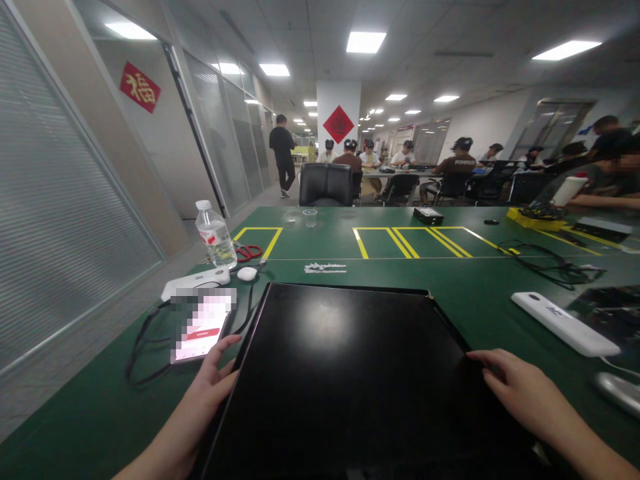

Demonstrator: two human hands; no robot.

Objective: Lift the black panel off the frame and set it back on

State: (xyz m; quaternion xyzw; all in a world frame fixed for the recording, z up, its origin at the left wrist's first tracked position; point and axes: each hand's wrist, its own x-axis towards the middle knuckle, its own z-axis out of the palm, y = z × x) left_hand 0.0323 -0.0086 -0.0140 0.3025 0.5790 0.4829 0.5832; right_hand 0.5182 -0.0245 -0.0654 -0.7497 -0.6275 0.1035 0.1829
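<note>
A large black flat-topped panel (350,373), like the side of a computer case, lies in front of me on the green table (280,273). Light glares off its upper surface, and its near end runs out of view. My left hand (213,383) grips its left edge, with the index finger stretched forward and other fingers partly hidden. On the opposite side, my right hand (515,383) presses its fingertips against the right edge. Just beyond my left hand lies a lit phone (203,333), partly pixelated.
Left: a water bottle (216,235), red-handled scissors (249,253), a white power bank (195,283) and cables. Right: another white power bank (565,323), a silver mouse (620,393) and black cables (555,267). A plastic cup (310,217) and black box (428,216) stand farther back; people sit beyond.
</note>
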